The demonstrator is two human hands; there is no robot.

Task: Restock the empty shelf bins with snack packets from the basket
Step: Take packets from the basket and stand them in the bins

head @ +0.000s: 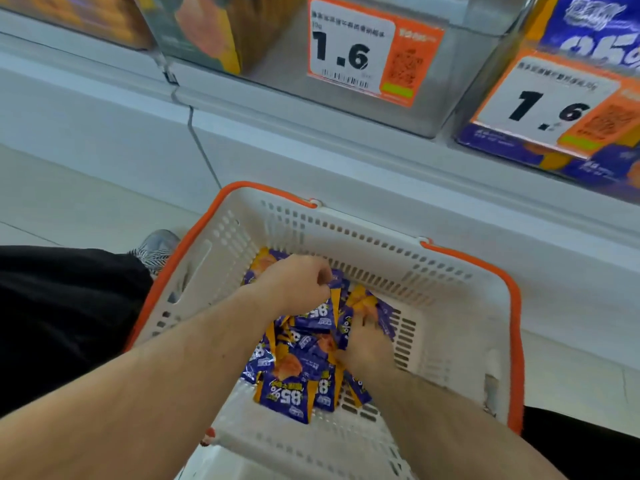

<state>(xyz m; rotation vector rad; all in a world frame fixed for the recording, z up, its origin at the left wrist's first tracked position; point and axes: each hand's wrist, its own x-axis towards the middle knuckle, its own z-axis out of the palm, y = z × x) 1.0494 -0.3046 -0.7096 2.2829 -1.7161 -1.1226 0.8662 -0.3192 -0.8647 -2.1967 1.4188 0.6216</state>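
A white plastic basket (460,317) with orange handles sits on the floor below the shelf. Several purple and orange snack packets (289,393) lie heaped in its bottom. My left hand (298,282) is inside the basket with its fingers curled round the top edge of a snack packet (320,313). My right hand (365,344) reaches into the heap and its fingers grip packets at the right side of the pile. Above, a clear shelf bin (446,109) with a 1.6 price tag looks empty.
A bin at the upper right (512,150) holds a purple box behind another 1.6 price tag. Left of the empty bin stands a bin with a dark green and orange box (207,32). A grey shoe (157,247) and black trousers lie left of the basket.
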